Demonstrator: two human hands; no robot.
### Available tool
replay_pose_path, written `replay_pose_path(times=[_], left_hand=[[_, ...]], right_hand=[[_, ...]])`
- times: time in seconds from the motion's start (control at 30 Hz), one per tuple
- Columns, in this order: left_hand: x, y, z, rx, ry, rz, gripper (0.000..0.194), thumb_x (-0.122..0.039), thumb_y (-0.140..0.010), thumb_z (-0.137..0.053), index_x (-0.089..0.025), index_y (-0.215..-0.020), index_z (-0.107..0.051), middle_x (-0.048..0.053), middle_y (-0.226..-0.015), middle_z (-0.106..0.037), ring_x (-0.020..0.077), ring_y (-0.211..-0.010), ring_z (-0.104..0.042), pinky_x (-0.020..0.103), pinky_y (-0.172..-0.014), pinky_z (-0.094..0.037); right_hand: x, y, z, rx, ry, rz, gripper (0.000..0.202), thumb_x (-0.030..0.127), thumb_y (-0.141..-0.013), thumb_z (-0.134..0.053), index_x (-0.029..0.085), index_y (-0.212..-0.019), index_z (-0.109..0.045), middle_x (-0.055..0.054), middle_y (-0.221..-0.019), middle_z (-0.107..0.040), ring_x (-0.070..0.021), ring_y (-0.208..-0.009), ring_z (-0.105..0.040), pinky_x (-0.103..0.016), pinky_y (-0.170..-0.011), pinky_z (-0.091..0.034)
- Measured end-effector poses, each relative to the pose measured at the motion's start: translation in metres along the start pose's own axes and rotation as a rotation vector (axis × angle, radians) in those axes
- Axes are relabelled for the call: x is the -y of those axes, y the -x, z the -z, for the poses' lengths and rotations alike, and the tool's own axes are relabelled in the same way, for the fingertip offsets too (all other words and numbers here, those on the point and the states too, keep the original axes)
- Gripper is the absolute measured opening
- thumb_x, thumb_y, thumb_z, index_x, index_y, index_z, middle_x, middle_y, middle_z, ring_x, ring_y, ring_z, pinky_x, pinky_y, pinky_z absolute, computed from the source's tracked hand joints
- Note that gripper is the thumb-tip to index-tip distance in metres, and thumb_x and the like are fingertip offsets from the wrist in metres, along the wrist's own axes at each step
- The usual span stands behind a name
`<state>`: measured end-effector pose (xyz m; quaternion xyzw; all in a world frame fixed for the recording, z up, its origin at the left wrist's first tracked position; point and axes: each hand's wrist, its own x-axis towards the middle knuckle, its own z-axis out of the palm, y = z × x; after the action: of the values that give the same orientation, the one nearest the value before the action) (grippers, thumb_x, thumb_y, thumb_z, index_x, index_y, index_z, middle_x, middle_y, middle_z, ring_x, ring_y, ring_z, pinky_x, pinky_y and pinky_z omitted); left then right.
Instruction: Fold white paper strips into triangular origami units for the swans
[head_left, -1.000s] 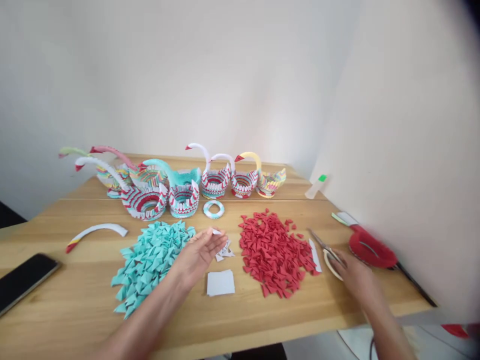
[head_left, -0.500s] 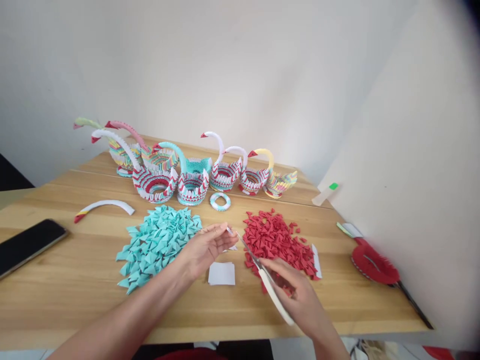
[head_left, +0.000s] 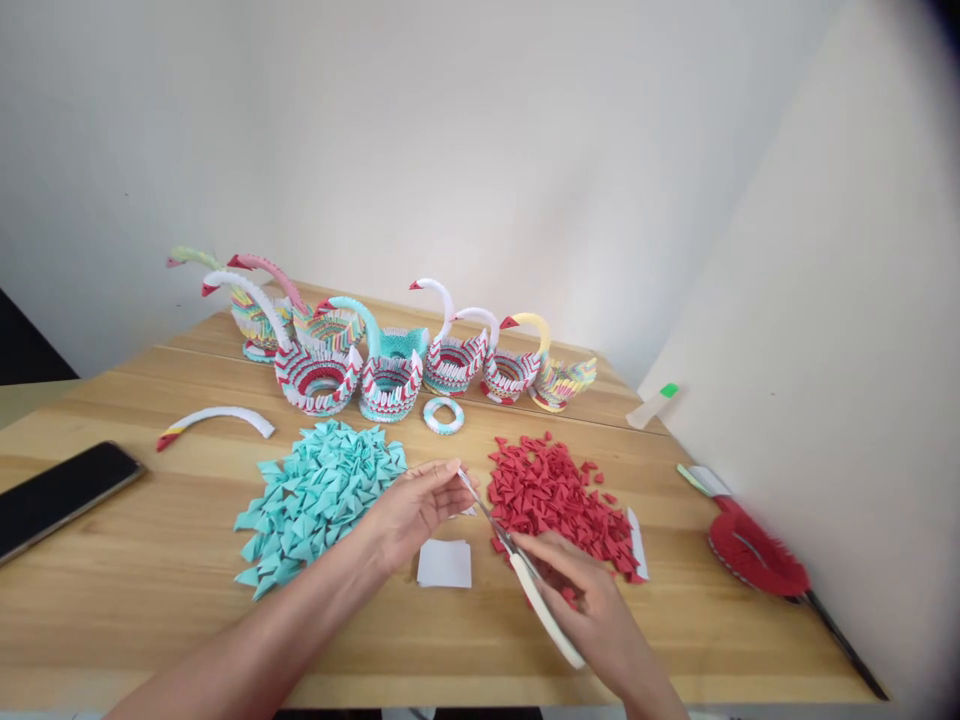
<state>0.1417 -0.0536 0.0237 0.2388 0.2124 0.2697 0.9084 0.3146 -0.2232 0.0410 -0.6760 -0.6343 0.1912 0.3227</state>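
My left hand [head_left: 420, 505] pinches a small piece of white paper [head_left: 463, 474] between thumb and fingertips, above the table's middle. My right hand [head_left: 581, 600] is closed on white-handled scissors [head_left: 544, 612], whose blades point up and left and meet the paper at my left fingertips. Below my left hand lies a stack of white paper rectangles [head_left: 444, 564]. A heap of folded turquoise pieces [head_left: 319, 500] lies left of it, partly behind my left forearm. Folded red pieces [head_left: 559, 500] are heaped on the right, just beyond my right hand.
Several folded-paper swans [head_left: 319, 380] stand along the back. A turquoise and white ring [head_left: 444, 415] lies in front of them. At left are a curved white neck piece [head_left: 221, 415] and a phone [head_left: 64, 495]. A red round object [head_left: 757, 550] sits by the right wall.
The view has shifted slightly, so the table items appear a bit lower. The scissor blades have come closer to my left fingertips. Both hands keep their holds.
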Motion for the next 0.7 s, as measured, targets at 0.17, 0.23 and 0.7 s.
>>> replay_pose_path(times=[0.17, 0.23, 0.7], left_hand=[[0.000, 0.000, 0.001, 0.014, 0.003, -0.003, 0.022, -0.029, -0.071, -0.084, -0.011, -0.077, -0.072, 0.010, -0.079, -0.077, 0.0161, -0.068, -0.072, 0.027, -0.075, -0.055], [0.000, 0.000, 0.001, 0.009, 0.004, -0.003, 0.022, -0.028, -0.071, -0.085, -0.011, -0.078, -0.073, 0.010, -0.078, -0.077, 0.0160, -0.067, -0.072, 0.028, -0.075, -0.055], [0.004, -0.001, -0.001, -0.012, -0.272, -0.174, 0.032, -0.037, -0.065, -0.087, -0.011, -0.076, -0.075, 0.009, -0.077, -0.076, 0.0190, -0.072, -0.069, 0.031, -0.077, -0.051]], right_hand=[[-0.001, 0.000, 0.000, -0.028, -0.008, 0.017, 0.034, 0.035, -0.091, -0.057, 0.028, -0.122, -0.070, -0.007, -0.097, -0.075, -0.0203, -0.077, -0.070, -0.025, -0.059, -0.057], [0.000, 0.000, 0.000, -0.029, -0.007, 0.009, 0.035, 0.036, -0.091, -0.056, 0.028, -0.122, -0.070, -0.006, -0.096, -0.075, -0.0200, -0.075, -0.069, -0.024, -0.059, -0.056], [0.016, 0.002, -0.007, -0.143, 0.196, 0.089, 0.033, 0.027, -0.091, -0.055, 0.023, -0.120, -0.069, -0.008, -0.094, -0.072, -0.0204, -0.081, -0.070, -0.027, -0.071, -0.058]])
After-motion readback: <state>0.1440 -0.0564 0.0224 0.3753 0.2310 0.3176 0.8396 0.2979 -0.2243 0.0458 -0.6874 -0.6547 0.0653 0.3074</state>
